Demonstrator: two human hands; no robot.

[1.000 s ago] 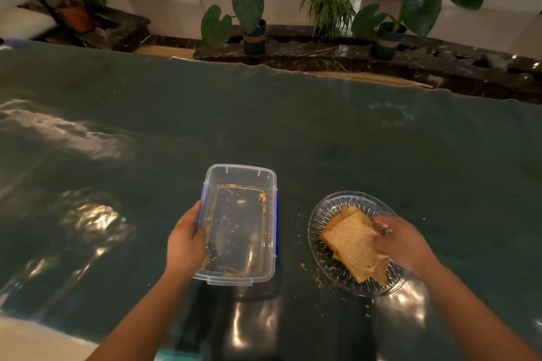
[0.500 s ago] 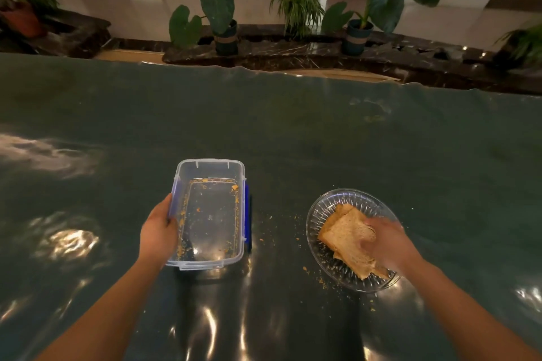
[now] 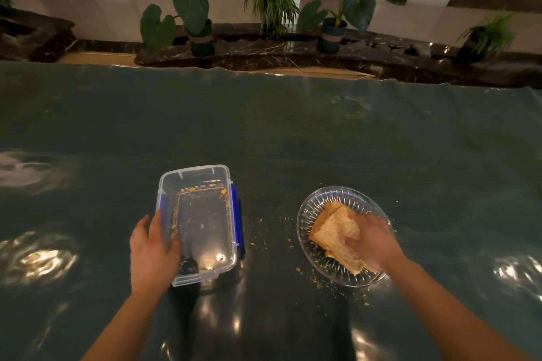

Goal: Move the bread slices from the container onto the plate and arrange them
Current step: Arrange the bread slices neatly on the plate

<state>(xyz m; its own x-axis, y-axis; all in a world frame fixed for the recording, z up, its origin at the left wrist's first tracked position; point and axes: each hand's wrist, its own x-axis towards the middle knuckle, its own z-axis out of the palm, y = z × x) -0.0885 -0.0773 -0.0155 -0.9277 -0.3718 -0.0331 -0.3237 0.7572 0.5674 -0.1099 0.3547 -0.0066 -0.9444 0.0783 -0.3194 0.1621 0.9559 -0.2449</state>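
Observation:
A clear plastic container (image 3: 224,182) with blue side clips stands on the dark green table; inside I see only crumbs and smears. My left hand (image 3: 152,249) grips its near left wall. To the right sits a ribbed glass plate (image 3: 319,202) holding stacked bread slices (image 3: 334,228). My right hand (image 3: 374,240) rests on top of the slices, fingers bent down onto them and covering their right part. Whether the fingers pinch a slice or only press on it I cannot tell.
Bread crumbs (image 3: 289,240) lie scattered on the table between container and plate and in front of the plate. The glossy table cover (image 3: 293,132) reaches to a far edge; beyond it stand potted plants (image 3: 193,9) on a dark stone ledge.
My right hand has shifted slightly on the bread, which now looks more bunched. My left hand stays on the container wall. The view has drifted.

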